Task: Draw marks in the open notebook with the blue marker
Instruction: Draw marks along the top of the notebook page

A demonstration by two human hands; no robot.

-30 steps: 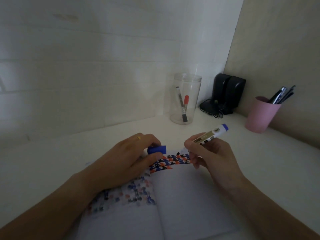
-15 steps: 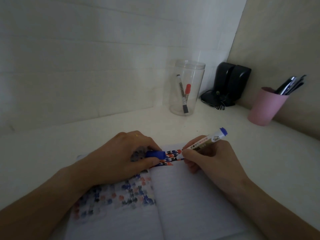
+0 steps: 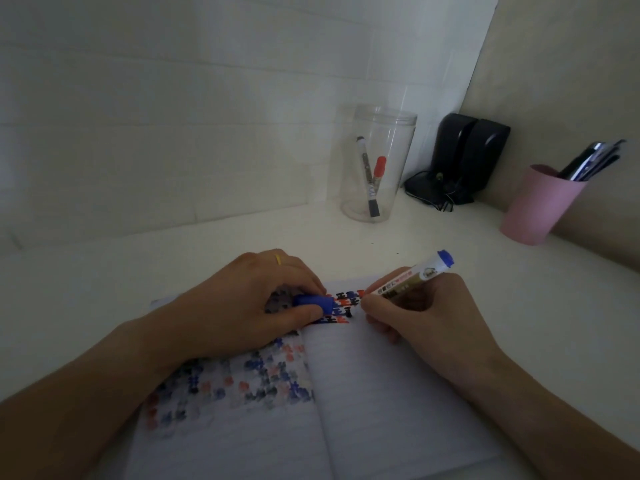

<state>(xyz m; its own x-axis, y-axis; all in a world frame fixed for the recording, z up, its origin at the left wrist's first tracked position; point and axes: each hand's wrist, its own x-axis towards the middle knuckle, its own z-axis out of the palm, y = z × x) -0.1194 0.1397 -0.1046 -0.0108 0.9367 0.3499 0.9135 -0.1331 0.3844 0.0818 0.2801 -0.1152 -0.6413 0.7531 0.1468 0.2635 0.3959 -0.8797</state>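
Note:
The open notebook lies on the white desk in front of me. Its left page is covered with blue, red and black marks, and several rows of such marks run along the top of the right page. My right hand grips the blue marker, its tip down at the right end of those rows and its blue end pointing up and right. My left hand rests on the left page and pinches the blue marker cap between thumb and fingers.
A clear plastic jar holding a black and a red marker stands behind the notebook. Black speakers with a cable sit in the corner. A pink cup of pens stands at the right by the beige wall.
My right hand has lowered the marker from above the page until its tip meets the top rows on the right page. My left hand with the cap stays on the left page.

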